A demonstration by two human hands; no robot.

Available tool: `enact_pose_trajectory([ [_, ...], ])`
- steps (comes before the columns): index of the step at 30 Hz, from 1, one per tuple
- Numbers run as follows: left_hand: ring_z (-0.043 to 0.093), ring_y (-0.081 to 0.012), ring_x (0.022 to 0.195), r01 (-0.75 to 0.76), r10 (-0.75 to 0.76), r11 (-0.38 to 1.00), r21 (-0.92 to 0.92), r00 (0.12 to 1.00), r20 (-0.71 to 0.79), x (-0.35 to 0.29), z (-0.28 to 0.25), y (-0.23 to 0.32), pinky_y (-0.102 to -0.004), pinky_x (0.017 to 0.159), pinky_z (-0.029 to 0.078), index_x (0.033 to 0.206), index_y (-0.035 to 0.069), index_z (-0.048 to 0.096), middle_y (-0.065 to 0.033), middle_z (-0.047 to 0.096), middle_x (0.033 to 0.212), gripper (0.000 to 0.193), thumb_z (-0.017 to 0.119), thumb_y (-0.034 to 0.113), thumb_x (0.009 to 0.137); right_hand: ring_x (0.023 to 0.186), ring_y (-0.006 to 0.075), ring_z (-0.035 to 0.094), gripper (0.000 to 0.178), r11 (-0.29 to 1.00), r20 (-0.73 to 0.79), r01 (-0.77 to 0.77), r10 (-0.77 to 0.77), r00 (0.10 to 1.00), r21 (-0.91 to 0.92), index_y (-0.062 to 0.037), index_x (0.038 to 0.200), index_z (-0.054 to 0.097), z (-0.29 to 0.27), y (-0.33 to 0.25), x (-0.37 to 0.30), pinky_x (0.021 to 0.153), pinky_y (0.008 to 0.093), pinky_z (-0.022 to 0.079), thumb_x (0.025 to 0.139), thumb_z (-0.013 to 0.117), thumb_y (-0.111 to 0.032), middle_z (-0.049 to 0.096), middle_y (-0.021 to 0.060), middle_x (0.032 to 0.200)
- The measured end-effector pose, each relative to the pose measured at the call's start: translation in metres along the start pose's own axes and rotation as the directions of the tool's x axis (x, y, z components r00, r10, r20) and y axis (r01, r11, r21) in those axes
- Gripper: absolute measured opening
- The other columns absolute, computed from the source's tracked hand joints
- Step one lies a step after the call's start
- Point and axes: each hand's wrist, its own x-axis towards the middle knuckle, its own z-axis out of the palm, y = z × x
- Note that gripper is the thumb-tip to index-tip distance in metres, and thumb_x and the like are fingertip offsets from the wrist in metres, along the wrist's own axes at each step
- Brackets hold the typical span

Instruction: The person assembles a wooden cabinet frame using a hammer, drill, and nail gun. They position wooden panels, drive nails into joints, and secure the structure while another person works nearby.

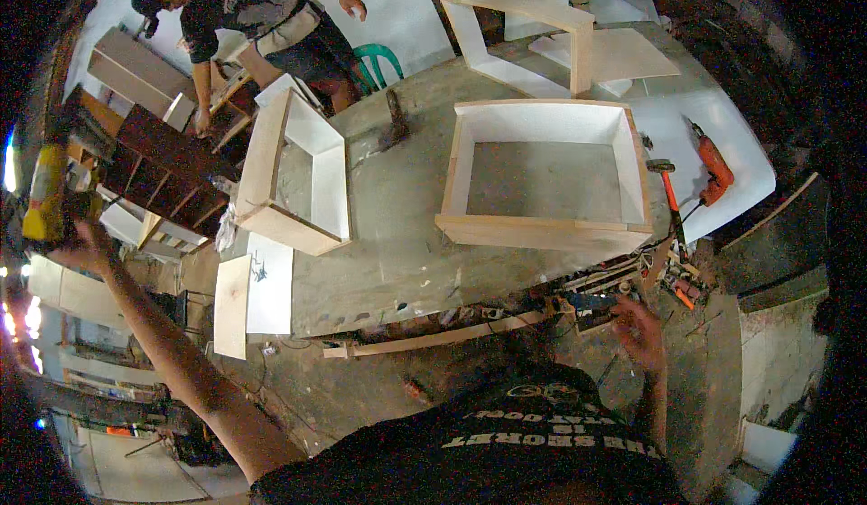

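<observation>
My left arm stretches far to the left. At its end, my left hand (83,245) is closed around the dark part of a yellow-and-dark tool (43,196); its exact kind is unclear at the dim rim. Low beside the table's front edge is my right hand (639,331), fingers loosely bent and apart, with nothing visible in it. Nearest to it is a clutter of tools (591,302). On the worktable (388,270), an open wooden box frame (542,236) with white inner faces lies in front of me. A narrower box frame (312,225) sits to its left.
At the back stands another wooden frame (578,53). An orange corded drill (715,171) and a hammer (668,189) lie at the right. Screws (259,270) rest on a white board (271,311) at the left corner. Across the table, a person (262,26) bends over wooden cabinets (135,71).
</observation>
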Motion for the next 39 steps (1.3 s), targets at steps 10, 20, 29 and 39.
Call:
enact_pose_trajectory([
  [10, 0.061, -0.0381, 0.110, -0.344, 0.231, 0.062, 0.937, 0.918, 0.321, -0.034, 0.029, 0.037, -0.0447, 0.094, 0.049, 0.129, -0.004, 0.046, -0.0252, 0.060, 0.121, 0.067, 0.080, 0.031, 0.083, 0.097, 0.0157, 0.063, 0.058, 0.996, -0.022, -0.057, 0.059, 0.998, 0.071, -0.0108, 0.140, 0.055, -0.043, 0.027, -0.044, 0.078, 0.0279, 0.054, 0.086, 0.069, 0.005, 0.066, 0.0062, 0.119],
  [20, 0.067, -0.0432, 0.098, -0.273, -0.122, -0.606, 0.748, 0.960, 0.251, -0.087, -0.049, 0.276, -0.0506, 0.081, 0.054, 0.121, 0.001, 0.057, -0.0264, 0.067, 0.114, 0.058, 0.073, 0.044, 0.086, 0.092, 0.0169, 0.066, 0.054, 0.996, 0.198, -0.004, -0.014, 0.980, 0.093, -0.0083, 0.137, 0.057, -0.034, 0.032, -0.005, 0.079, 0.0335, 0.055, 0.085, 0.072, -0.015, 0.068, 0.0091, 0.114],
  [29, 0.042, -0.0476, 0.132, -0.245, -0.109, -0.791, 0.560, 0.958, 0.265, -0.242, -0.007, 0.523, -0.0703, 0.110, 0.026, 0.142, 0.012, 0.048, -0.0215, 0.042, 0.149, 0.063, 0.065, 0.045, 0.091, 0.094, 0.0172, 0.065, 0.051, 0.968, 0.560, 0.142, -0.237, 0.794, 0.209, -0.0046, 0.134, 0.058, 0.007, -0.028, 0.046, 0.087, 0.0346, 0.053, 0.087, 0.071, -0.019, 0.070, 0.0097, 0.108],
  [39, 0.047, -0.0377, 0.120, 0.079, -0.371, 0.199, 0.977, 0.929, 0.001, -0.469, 0.194, 0.380, -0.0524, 0.100, 0.037, 0.137, 0.007, 0.045, -0.0205, 0.048, 0.134, 0.068, 0.075, 0.035, 0.083, 0.103, 0.0169, 0.065, 0.051, 0.856, 0.797, -0.074, -0.441, 0.413, 0.512, -0.0060, 0.135, 0.057, 0.102, -0.063, -0.027, 0.091, 0.0345, 0.053, 0.089, 0.073, -0.021, 0.068, 0.0083, 0.118],
])
